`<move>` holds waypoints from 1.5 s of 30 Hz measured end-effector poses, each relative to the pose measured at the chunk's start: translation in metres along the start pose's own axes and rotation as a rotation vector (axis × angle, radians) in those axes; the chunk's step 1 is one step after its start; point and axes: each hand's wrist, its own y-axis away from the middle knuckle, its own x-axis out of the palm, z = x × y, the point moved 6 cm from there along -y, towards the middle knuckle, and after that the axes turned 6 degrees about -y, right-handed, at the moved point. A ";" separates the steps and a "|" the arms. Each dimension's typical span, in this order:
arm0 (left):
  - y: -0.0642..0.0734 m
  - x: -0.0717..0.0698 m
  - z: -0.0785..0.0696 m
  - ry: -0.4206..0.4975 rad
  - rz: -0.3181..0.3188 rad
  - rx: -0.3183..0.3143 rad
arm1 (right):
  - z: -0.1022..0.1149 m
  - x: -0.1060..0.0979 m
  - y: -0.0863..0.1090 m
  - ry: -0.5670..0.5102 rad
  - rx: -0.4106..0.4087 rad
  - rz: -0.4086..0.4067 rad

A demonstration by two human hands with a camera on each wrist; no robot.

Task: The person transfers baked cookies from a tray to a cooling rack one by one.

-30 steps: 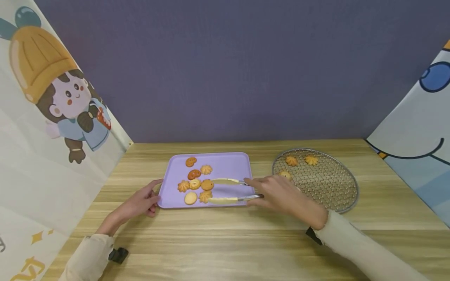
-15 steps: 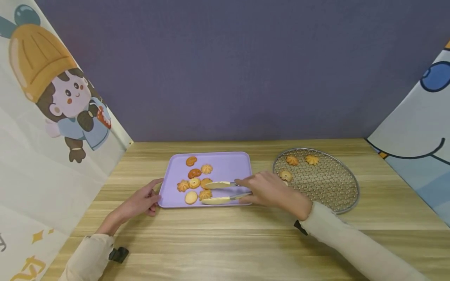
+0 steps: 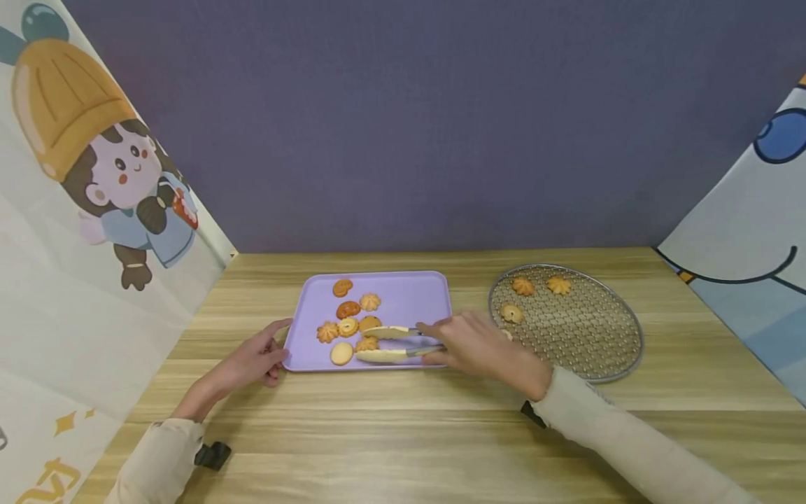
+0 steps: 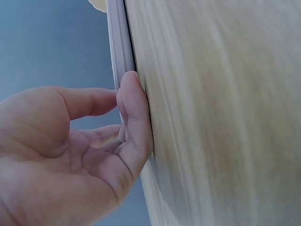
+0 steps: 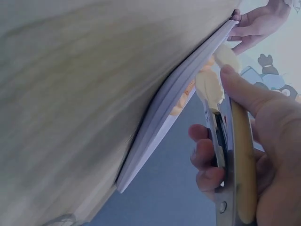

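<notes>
My left hand (image 3: 248,360) pinches the left edge of a lilac tray (image 3: 412,294); the left wrist view shows thumb and fingers at its rim. My right hand (image 3: 481,346) grips a pair of tongs (image 3: 385,332) above the tray's front half. The tongs' pale tips are spread, one beside a round golden cookie (image 3: 369,323), the other overlapping a star-shaped cookie (image 3: 366,344). Around them on the tray lie a pale round cookie (image 3: 342,353), a ring cookie (image 3: 347,327), and dark pretzel-shaped cookies (image 3: 348,309). In the right wrist view, fingers and thumb wrap the tongs' handles (image 5: 244,165).
An oval wire mesh rack (image 3: 579,329) lies right of the tray, partly behind my right hand. On it rest two star-shaped cookies (image 3: 557,285) and a round cookie (image 3: 511,313). A dark upright panel (image 3: 434,140) closes off the wooden table (image 3: 378,434) at the back.
My right hand has moved left with the tongs, bringing the tips from right of the round golden and star-shaped cookies to right over them. My left hand has stayed at the tray's edge.
</notes>
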 end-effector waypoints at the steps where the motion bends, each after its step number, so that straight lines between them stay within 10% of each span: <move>1: 0.000 0.000 0.000 0.002 -0.001 -0.003 | 0.000 -0.001 0.001 0.003 0.000 -0.008; 34: -0.002 -0.001 0.002 0.039 0.029 0.022 | 0.005 -0.031 0.055 -0.071 -0.082 -0.251; 45: 0.000 -0.001 0.001 0.038 0.025 0.012 | -0.028 -0.037 0.093 -0.132 0.104 -0.265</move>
